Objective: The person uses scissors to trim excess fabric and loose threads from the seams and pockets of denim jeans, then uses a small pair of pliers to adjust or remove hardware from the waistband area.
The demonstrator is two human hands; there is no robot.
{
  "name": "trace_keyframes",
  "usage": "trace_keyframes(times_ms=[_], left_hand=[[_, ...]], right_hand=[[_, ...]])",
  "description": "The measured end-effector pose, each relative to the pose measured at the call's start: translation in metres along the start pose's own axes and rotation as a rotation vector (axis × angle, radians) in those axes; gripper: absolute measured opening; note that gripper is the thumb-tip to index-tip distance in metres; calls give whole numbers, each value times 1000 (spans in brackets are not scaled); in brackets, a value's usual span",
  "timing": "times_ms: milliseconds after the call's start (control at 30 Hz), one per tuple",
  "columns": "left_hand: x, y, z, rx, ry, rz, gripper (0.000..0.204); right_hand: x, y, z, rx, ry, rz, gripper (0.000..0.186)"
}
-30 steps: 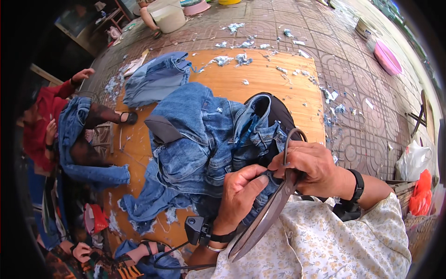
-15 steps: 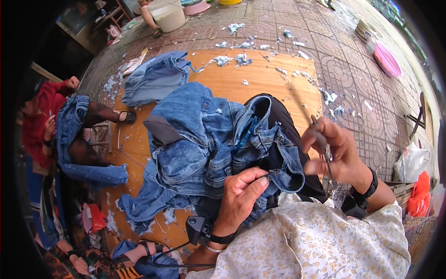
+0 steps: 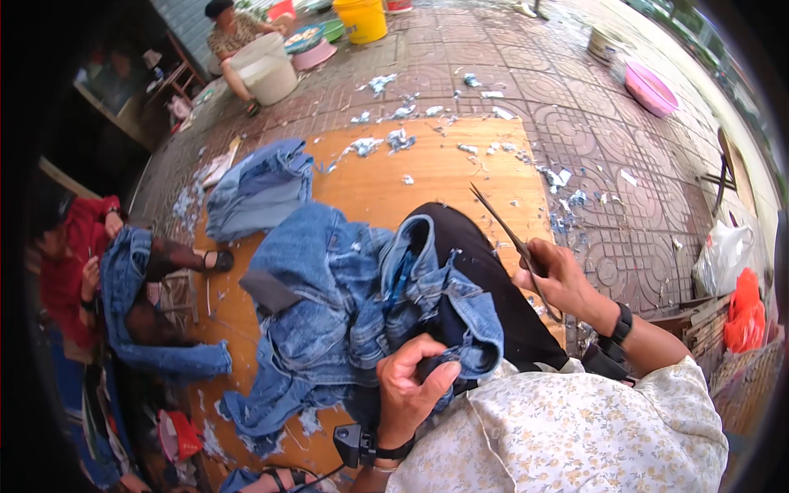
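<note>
A pair of blue jeans (image 3: 316, 267) lies bunched across my lap, over my dark trousers. My left hand (image 3: 411, 382) pinches the denim beside the waistband (image 3: 481, 333), thumb and fingers closed on the cloth. At the right, my right hand (image 3: 559, 275) grips dark metal scissors (image 3: 505, 230) by the handles. Their long blades point up and to the far left, apart from the jeans. A dark grey patch of cloth (image 3: 275, 292) shows at the left side of the jeans.
Folded jeans (image 3: 259, 189) lie on the wooden board (image 3: 460, 164), among denim scraps (image 3: 366, 146). At the left a person in red (image 3: 78, 238) holds other jeans. Far off, another person (image 3: 234, 37) sits by a white bucket (image 3: 267, 74). A pink basin (image 3: 651, 89) stands far right.
My right hand has lowered slightly, and the scissors now point away from me. The left hand has shifted its hold along the waistband. The whole view has tilted up.
</note>
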State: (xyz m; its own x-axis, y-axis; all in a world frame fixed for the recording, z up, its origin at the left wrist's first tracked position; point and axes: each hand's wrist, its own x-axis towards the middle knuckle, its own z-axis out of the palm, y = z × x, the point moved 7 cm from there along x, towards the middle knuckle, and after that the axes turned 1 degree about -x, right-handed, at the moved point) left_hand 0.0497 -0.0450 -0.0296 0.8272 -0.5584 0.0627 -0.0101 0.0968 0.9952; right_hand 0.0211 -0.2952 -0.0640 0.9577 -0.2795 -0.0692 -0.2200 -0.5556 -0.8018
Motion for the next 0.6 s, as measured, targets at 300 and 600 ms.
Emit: trace_keyframes(times_ms=[300,600], left_hand=[[-3,-19,-7,3,101,-94,29],[-14,-33,-21,430,190,-183,34]], right_hand=[[-61,248,73,-355,64,508,45],[-140,334,108,-167,178,686,25]])
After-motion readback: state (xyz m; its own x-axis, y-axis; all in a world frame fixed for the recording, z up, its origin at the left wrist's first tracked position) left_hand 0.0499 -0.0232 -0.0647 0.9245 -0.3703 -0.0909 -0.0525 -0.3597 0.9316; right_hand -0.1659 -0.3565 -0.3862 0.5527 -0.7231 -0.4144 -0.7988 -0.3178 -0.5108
